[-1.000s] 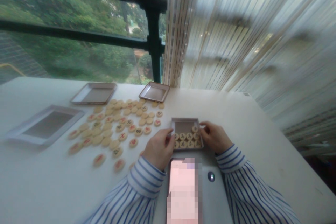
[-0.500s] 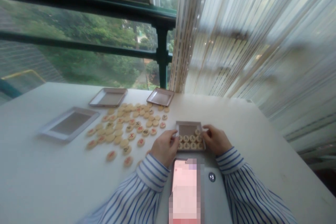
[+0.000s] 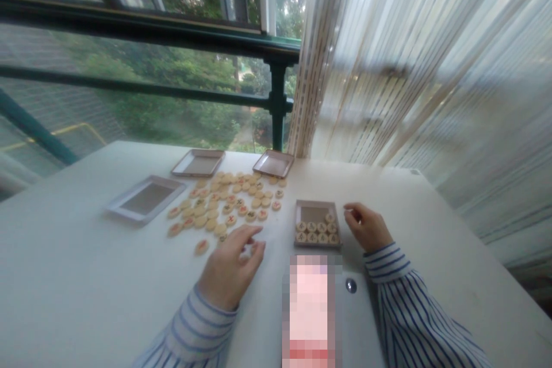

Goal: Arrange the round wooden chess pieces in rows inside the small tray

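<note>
Round wooden xiangqi pieces (image 3: 212, 214), some marked in red or black and others showing bare faces, lie scattered left of centre. My left hand (image 3: 230, 270) is over the near edge of this spread, thumb and forefinger apart, partly covering pieces beneath it. A shallow square box (image 3: 311, 214) holds two rows of black-marked pieces along its near side, plus one more piece at the right above them. Just right of that box, my right hand (image 3: 368, 229) rests with fingers loosely curled and a small gap at the fingertips. Nothing shows in either hand.
A pale tray (image 3: 116, 210) lies at the left. Two more shallow trays, a left one (image 3: 198, 174) and a right one (image 3: 273, 174), sit near the table's far edge. Nearest me are a pixelated phone (image 3: 308, 310) and a grey-white object with a round dark emblem (image 3: 351, 286).
My left hand has left the box and moved left toward the scattered pieces. My right hand has come slightly away from the box's right side. The view has shifted a little.
</note>
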Demonstrator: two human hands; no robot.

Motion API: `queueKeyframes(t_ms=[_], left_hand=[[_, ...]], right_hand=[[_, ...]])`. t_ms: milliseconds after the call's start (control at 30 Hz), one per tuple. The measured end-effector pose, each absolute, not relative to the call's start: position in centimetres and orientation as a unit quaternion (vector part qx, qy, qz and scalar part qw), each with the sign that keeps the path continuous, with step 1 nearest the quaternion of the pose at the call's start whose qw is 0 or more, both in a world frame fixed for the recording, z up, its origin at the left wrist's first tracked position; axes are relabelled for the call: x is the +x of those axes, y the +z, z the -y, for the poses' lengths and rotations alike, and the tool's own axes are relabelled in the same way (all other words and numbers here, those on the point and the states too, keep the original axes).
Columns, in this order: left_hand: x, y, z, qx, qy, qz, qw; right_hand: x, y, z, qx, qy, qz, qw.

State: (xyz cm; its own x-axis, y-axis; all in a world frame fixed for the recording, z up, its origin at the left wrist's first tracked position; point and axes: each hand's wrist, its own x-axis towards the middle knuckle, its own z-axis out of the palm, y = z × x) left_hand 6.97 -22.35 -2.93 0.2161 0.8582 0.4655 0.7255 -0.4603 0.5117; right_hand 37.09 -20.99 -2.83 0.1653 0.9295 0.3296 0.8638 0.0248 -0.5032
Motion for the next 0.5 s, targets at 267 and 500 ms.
queueKeyframes(t_ms=[267, 500], left_hand=[[1.8, -4.5, 23.4, 0.803, 0.288, -0.516, -0.075], [0.9, -6.6, 24.0, 0.817, 0.261, -0.503, -0.102]], right_hand=[[34.6, -0.5, 21.5, -0.599, 0.049, 0.751, 0.276], [29.3, 1.7, 22.8, -0.508, 0.033, 0.857, 0.079]])
